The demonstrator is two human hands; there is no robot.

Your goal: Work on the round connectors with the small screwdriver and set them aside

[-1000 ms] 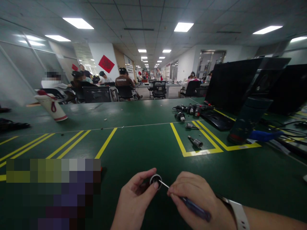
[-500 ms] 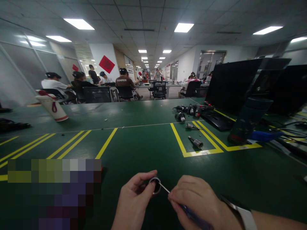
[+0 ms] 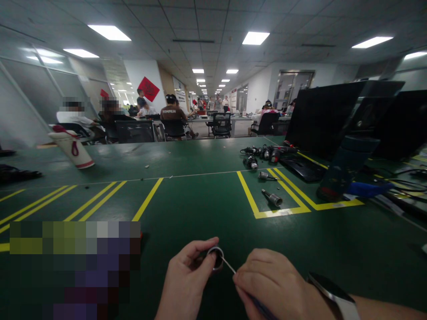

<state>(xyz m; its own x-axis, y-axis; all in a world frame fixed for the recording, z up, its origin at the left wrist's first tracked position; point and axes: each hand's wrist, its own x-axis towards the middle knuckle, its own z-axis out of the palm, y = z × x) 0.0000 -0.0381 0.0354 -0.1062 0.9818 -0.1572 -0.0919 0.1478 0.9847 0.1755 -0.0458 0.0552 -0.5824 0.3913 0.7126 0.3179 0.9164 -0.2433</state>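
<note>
My left hand (image 3: pixel 186 276) is closed on a short hollow metal cylinder (image 3: pixel 219 262), pinched between thumb and fingers with its open end facing right. Most of its outer wall is hidden by the fingers. In my right hand (image 3: pixel 273 280) is a thin-shafted screwdriver (image 3: pixel 230 266) with a dark bluish handle, mostly covered by the palm. The shaft points up and left, its end at the mouth of the cylinder; whether the tip touches the inside I cannot tell. Both hands are above the green table (image 3: pixel 187 209). Beyond them lies a metal socket-like piece (image 3: pixel 272 198) inside yellow tape.
Another metal piece (image 3: pixel 266 176) and several dark tool parts (image 3: pixel 252 163) lie farther back. At right stand a dark bottle (image 3: pixel 347 169) and a black monitor (image 3: pixel 323 120). A white cup (image 3: pixel 74 149) leans at left. A pixelated patch covers the lower left. People sit behind.
My right hand has turned slightly at the wrist, and the screwdriver shaft has tilted a little steeper. The left hand and cylinder have hardly moved. A standing person in the background has shifted right.
</note>
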